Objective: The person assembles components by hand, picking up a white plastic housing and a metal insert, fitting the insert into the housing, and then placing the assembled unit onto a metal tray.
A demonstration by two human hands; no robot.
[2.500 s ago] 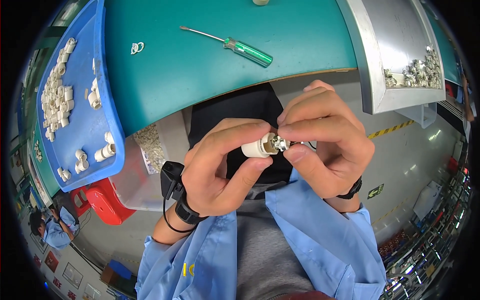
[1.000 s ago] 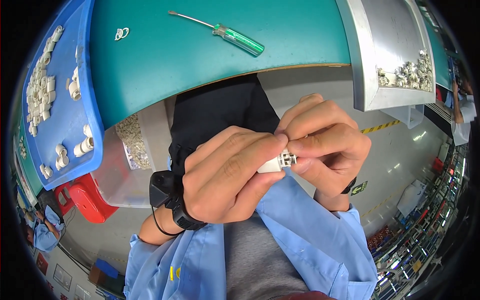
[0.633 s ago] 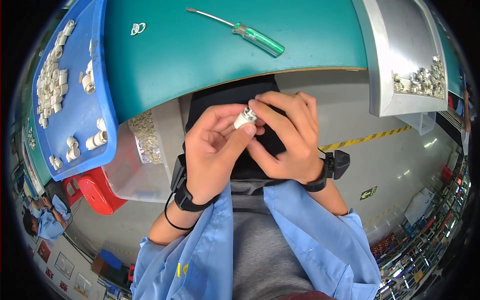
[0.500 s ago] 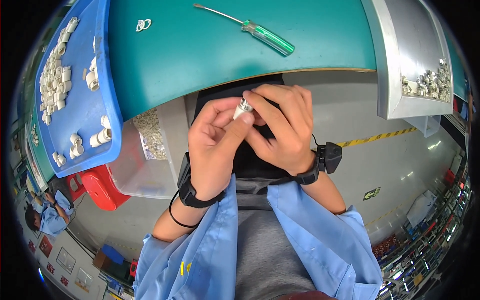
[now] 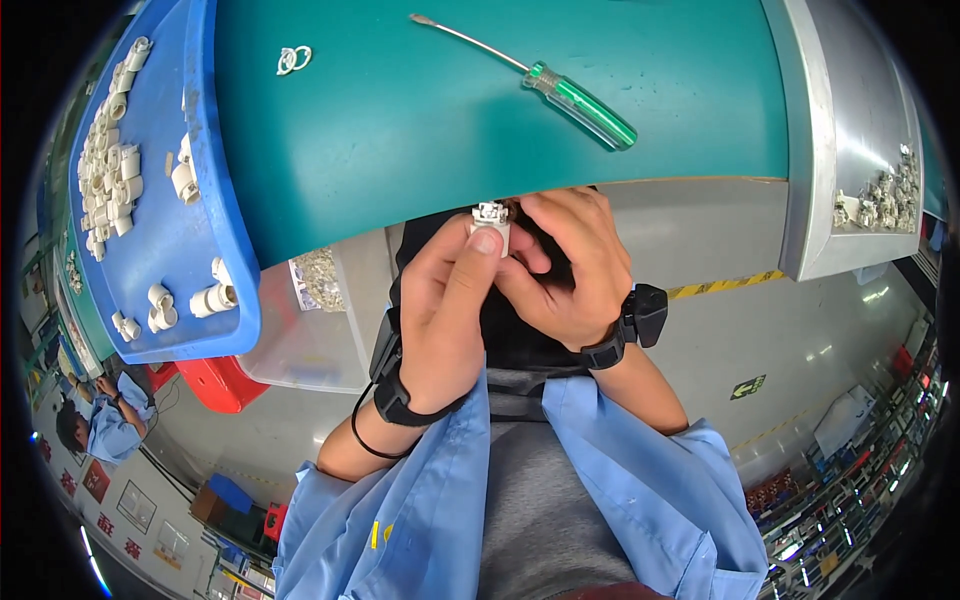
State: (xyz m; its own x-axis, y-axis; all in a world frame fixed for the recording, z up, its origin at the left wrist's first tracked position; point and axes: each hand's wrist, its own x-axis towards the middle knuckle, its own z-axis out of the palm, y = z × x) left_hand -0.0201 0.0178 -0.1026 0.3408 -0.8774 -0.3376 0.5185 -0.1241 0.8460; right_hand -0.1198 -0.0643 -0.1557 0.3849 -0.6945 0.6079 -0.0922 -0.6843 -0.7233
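As the left hand [image 5: 438, 308], thumb and fingers pinched tight, brings the white socket [image 5: 503, 238] upright by the tabletop's [image 5: 370, 150] near edge, its metal fitting [image 5: 490, 212] now faces up, accessible to the half-curled right hand [image 5: 577, 270], whose grip I can't tell.

Green-topped counter [image 5: 400, 130], flathead screwdriver [image 5: 534, 75] with a green-and-clear handle lying aslant on it, two small white rings [image 5: 294, 61] farther left, blue plastic tray [image 5: 180, 245] along the left side, metal tray [image 5: 808, 140] at the right.
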